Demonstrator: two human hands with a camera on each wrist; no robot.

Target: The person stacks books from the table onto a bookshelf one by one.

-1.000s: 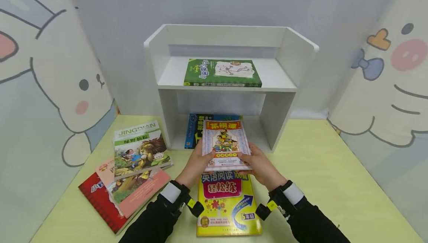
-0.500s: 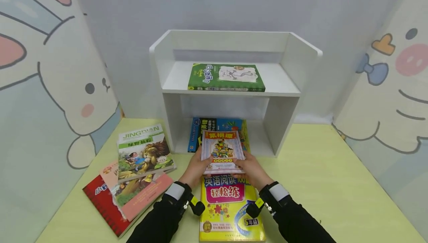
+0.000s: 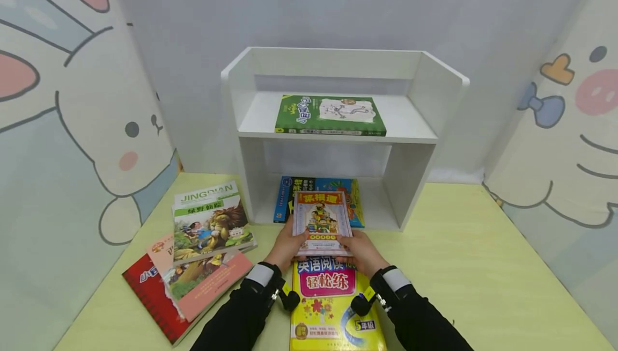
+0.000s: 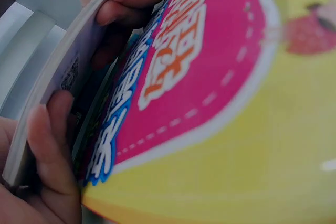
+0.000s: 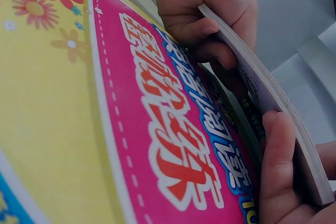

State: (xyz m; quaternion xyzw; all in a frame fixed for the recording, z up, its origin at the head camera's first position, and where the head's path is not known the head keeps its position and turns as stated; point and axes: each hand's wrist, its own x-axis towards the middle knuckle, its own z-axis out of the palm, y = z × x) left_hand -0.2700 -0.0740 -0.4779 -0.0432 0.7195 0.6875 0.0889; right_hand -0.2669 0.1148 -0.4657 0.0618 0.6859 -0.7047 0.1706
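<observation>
My left hand (image 3: 286,247) and right hand (image 3: 363,253) grip a small book (image 3: 322,222) with a pale border and red title band by its lower sides. Each thumb lies on the cover and the fingers curl underneath, as the left wrist view shows on the book's pages (image 4: 58,51). Just below it lies a larger yellow workbook (image 3: 333,313) with a pink title panel; the small book overlaps its top edge in the head view. Behind the held book, a blue book (image 3: 285,200) rests on the lower level of the white shelf (image 3: 417,179), partly hidden.
A green book (image 3: 330,116) lies flat on the upper shelf level. To the left, a loose pile holds a book with a lion cover (image 3: 212,225), a pink book (image 3: 212,284) and a red book (image 3: 154,297). All stand on a pale yellow-green table (image 3: 483,265).
Both hands still hold the small book, which has shifted slightly lower relative to the blue book, showing more of the latter's right side. The whole head view has moved a little.
</observation>
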